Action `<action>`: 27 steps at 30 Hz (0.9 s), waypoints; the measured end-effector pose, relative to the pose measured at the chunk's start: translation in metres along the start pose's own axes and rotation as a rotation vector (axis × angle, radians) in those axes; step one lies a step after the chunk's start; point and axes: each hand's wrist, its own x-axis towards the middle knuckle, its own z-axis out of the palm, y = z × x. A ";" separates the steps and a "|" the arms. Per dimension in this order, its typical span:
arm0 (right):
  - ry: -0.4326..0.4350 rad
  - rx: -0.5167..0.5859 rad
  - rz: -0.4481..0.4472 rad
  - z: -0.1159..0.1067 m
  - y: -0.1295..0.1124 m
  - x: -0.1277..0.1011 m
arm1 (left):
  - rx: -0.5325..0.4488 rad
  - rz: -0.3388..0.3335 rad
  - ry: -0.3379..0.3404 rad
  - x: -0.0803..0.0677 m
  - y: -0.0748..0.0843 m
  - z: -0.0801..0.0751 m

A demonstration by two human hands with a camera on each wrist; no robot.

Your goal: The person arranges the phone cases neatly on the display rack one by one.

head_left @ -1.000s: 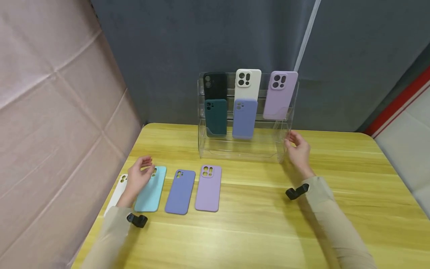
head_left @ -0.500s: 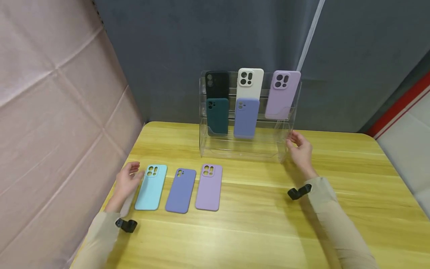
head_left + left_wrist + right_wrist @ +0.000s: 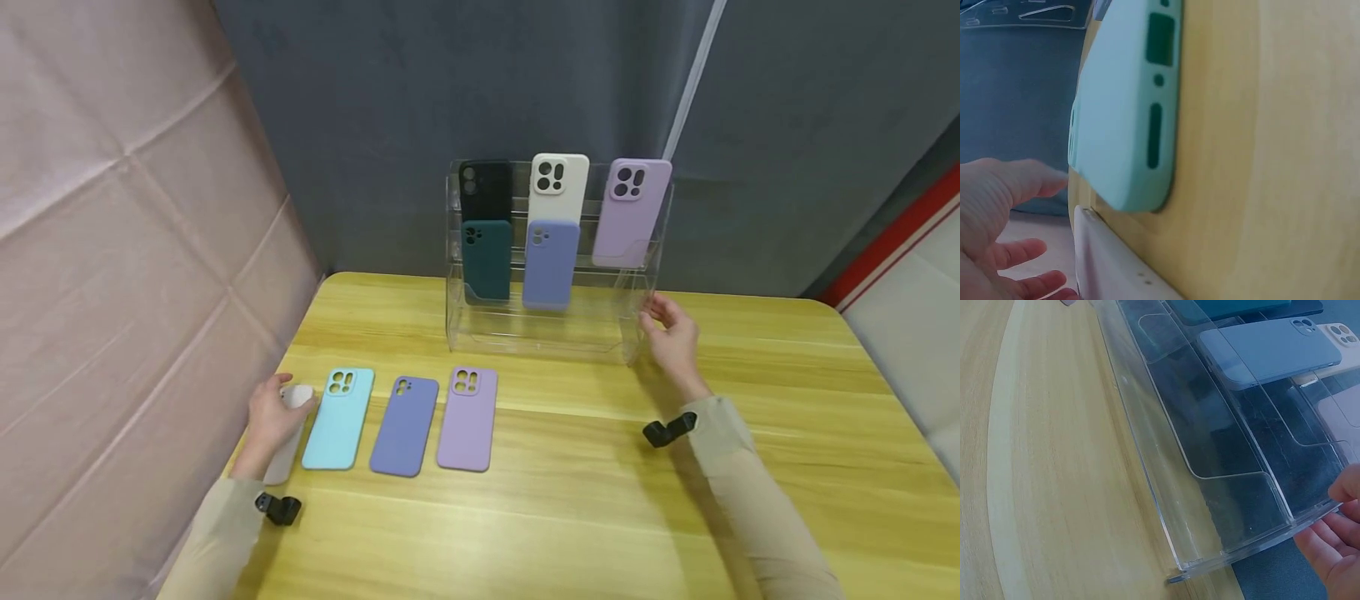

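Your left hand gripped the white phone case at 9 o'clock of the mint case; your right hand, fingers relaxed, touched the acrylic rack.

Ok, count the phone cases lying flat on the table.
4: a white case under the left hand, then the aqua, blue and lilac cases to its right. Five more stand in the rack.
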 end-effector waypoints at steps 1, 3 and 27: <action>-0.003 -0.003 0.002 0.000 -0.001 0.000 | 0.006 -0.019 0.000 0.000 0.000 0.000; -0.007 -0.008 0.005 -0.001 -0.001 0.000 | 0.022 -0.040 0.011 -0.001 0.001 0.001; 0.012 -0.029 -0.016 0.002 0.041 0.013 | 0.130 -0.138 -0.069 -0.006 -0.001 -0.001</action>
